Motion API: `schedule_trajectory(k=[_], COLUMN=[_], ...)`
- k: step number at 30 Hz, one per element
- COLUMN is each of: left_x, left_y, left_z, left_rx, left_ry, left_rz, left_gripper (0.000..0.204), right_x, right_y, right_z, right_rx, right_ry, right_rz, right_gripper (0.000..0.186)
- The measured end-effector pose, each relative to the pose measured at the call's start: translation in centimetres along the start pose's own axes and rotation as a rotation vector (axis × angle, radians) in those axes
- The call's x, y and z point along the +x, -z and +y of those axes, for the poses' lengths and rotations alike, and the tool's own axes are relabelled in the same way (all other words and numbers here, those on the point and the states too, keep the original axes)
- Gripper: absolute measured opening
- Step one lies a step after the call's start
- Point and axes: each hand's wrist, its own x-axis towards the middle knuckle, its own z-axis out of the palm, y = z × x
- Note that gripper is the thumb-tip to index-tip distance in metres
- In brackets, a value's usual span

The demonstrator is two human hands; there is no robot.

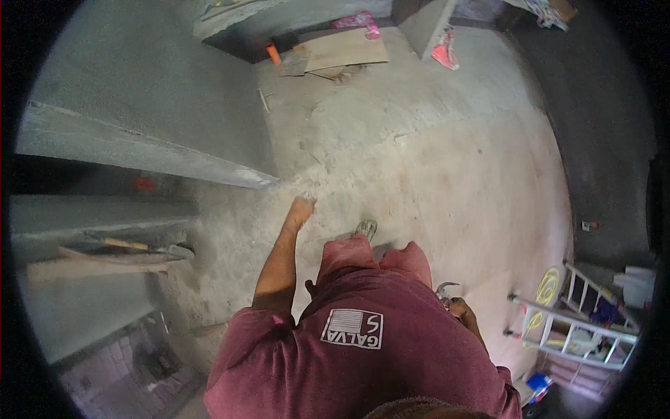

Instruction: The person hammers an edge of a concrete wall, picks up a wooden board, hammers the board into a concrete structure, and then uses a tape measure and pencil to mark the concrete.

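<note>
My left arm reaches forward, and my left hand (pixel 303 208) is near the lower end of the grey wall's edge (pixel 241 174). Its fingers look closed; whatever they hold, if anything, is too small and blurred to make out. Low at my right side, my right hand (pixel 460 309) is closed around a claw hammer (pixel 447 288). The hammer's curved metal claw shows beyond the fingers, while its handle is hidden.
Rough concrete floor (pixel 447 160) spreads ahead. Cardboard sheets (pixel 345 50) and an orange cylinder (pixel 273 54) lie at the far wall. A ladder (pixel 579 339) and a coiled yellow hose (pixel 548 286) are on the right. A trowel (pixel 178 250) rests on a left ledge (pixel 105 267).
</note>
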Motion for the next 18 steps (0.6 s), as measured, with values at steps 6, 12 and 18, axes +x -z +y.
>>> schedule_trajectory(k=[6,12,18], left_x=[4.9,3.2,0.3], left_y=[2.4,-0.8,-13.5], left_z=[2.7,-11.9,-2.0], left_rx=[-0.317,-0.178,-1.092], left_ry=[0.063,0.224,0.487], left_rz=[0.172,0.158,0.175], left_gripper=[0.04,0.034,0.052], right_x=[8.6,19.1,27.0], right_y=[13.6,27.6,44.3], right_z=[-7.6,-21.0,-29.6], right_rx=[0.175,-0.201,-0.309], right_ry=[0.053,-0.028,-0.062], right_rz=[0.071,-0.1,-0.1], right_gripper=[0.034,0.04,0.043])
